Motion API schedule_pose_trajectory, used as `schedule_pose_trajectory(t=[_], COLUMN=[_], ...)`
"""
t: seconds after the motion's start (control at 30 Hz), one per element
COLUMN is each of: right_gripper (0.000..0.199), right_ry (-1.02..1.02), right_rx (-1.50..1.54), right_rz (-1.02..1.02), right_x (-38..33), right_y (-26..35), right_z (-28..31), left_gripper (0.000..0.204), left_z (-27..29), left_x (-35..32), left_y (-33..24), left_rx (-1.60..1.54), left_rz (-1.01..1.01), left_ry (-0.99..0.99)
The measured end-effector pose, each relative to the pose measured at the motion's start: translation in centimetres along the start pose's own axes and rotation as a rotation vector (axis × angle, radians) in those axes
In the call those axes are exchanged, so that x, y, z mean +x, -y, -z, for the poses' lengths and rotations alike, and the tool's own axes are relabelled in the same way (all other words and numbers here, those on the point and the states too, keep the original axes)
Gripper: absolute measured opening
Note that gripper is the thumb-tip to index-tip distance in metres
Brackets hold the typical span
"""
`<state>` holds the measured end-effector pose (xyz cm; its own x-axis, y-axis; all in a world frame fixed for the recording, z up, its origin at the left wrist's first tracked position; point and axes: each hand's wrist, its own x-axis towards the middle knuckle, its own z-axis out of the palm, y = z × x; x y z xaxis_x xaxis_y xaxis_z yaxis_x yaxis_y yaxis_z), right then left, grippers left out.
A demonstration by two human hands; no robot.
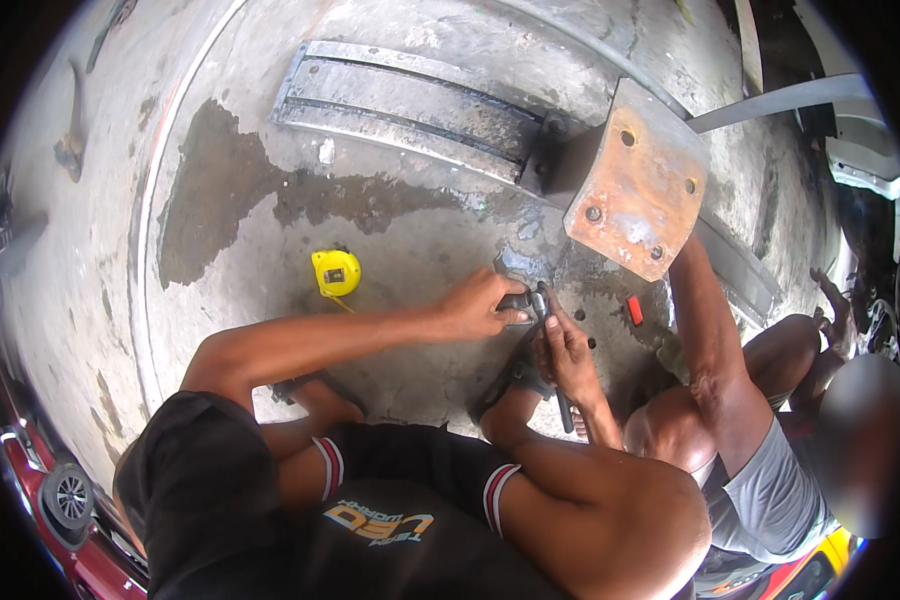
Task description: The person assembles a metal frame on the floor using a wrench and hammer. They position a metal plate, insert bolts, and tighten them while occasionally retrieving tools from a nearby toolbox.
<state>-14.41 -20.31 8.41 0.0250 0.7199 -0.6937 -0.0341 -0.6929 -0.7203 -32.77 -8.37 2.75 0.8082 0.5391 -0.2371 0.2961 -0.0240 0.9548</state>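
In front of my knees, my right hand (564, 352) is closed around a dark ratchet wrench (566, 412), its handle pointing down toward my leg. The fingers of my left hand (480, 305) close on a dark, short cylinder, like a socket (515, 302), at the wrench's head. Whether the socket is seated on the head I cannot tell. Beyond my hands stands a post with a rusty square plate (638, 185) on its end, pierced by several holes. A yellow tape measure (336, 273) lies on the floor to the left of my hands.
A long grey steel channel (410, 105) lies behind the plate. A small red object (635, 310) sits on the floor by the plate. At right squats a co-worker (770, 490), one arm reaching behind the plate. Dark wet patches (215, 195) mark the concrete.
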Motion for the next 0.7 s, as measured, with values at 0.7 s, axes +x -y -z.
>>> schedule_pose_trajectory(t=[0.7], right_gripper=[0.046], right_ry=[0.022], right_rx=[-0.448], right_rz=[0.237], right_x=[1.1], right_y=[1.5], right_z=[-1.7], left_gripper=[0.017], left_z=[1.4], left_x=[-2.3], left_y=[-0.8], left_rx=[-0.167], left_rz=[0.087], left_ry=[-0.132])
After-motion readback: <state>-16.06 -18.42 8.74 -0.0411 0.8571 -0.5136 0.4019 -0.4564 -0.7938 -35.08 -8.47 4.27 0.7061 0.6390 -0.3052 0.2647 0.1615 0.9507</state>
